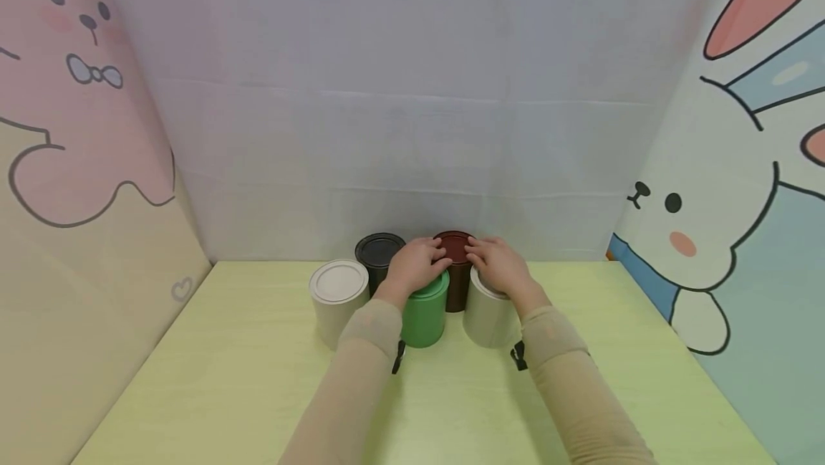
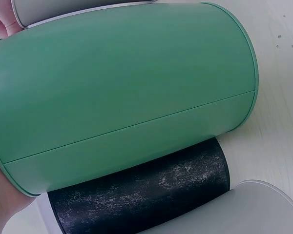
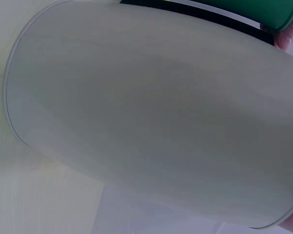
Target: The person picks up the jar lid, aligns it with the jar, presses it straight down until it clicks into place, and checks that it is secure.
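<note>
From above, my left hand (image 1: 411,264) grips the top of a green lidded can (image 1: 423,322), its fingers reaching across to the right rim. The right hand (image 1: 501,268) spans the lid of an off-white can (image 1: 485,318) and holds it, fingertips at its left rim. Behind and between these two stands a dark red-brown can (image 1: 457,282), close to both hands' fingertips; whether they touch it I cannot tell. In the left wrist view, the green can's side (image 2: 127,92) fills most of the frame. The off-white can's wall (image 3: 151,112) fills the right wrist view.
A second off-white can (image 1: 338,307) stands to the left, partly beside a black can (image 1: 379,246) at the back. The pale yellow tabletop (image 1: 258,379) meets a white cloth backdrop (image 1: 412,128). Printed cartoon panels border both sides.
</note>
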### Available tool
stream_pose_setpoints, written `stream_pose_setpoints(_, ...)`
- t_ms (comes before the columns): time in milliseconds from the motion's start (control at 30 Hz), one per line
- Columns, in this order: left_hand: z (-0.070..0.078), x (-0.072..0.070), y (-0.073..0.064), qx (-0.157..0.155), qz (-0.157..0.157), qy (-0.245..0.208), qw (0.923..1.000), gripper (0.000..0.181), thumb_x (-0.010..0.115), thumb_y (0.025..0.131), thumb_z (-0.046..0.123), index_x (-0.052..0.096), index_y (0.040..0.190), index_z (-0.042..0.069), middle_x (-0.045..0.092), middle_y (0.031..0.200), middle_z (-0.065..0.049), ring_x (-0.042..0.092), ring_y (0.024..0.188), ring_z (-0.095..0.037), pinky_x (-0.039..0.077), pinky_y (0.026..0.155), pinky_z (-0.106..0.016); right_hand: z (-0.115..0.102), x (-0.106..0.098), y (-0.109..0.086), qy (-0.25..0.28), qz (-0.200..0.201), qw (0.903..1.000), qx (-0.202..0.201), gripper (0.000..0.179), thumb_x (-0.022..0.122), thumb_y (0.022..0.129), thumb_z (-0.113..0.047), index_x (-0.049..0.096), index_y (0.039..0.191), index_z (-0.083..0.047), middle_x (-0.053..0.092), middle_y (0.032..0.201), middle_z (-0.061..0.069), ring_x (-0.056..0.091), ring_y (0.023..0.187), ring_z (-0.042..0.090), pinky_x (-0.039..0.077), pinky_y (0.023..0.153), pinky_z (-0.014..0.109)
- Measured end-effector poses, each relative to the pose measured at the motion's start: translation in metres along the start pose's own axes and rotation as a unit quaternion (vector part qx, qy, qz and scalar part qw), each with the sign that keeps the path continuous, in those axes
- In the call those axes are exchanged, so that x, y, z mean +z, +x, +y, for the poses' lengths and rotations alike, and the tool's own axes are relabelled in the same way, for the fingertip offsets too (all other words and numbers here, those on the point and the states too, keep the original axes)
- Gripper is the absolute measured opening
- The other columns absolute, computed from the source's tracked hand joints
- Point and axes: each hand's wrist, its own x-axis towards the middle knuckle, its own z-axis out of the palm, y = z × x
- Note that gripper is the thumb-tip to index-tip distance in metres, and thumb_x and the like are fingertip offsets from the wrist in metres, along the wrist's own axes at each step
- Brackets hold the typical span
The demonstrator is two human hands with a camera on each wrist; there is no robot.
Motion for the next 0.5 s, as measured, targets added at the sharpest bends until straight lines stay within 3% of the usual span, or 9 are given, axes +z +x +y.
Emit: stream_pose_setpoints(500,0.0015,-0.0008,-0.0002,-0.002,-0.004,-0.001,1.0,0.042,0.054,0.102,0.038,0.062,0.136,0.013,0.049,0.148,-0.002,0.041,0.139,-0.021,0.034,0.113,-0.036,0.0019,0.0026,0.0001,0.009,-0.001,0.9999,0.009,0.039,0.05,0.105,-0.023,0.058,0.139,-0.005,0.046,0.15,0.011,0.039,0.136,0.035,0.034,0.111,0.051)
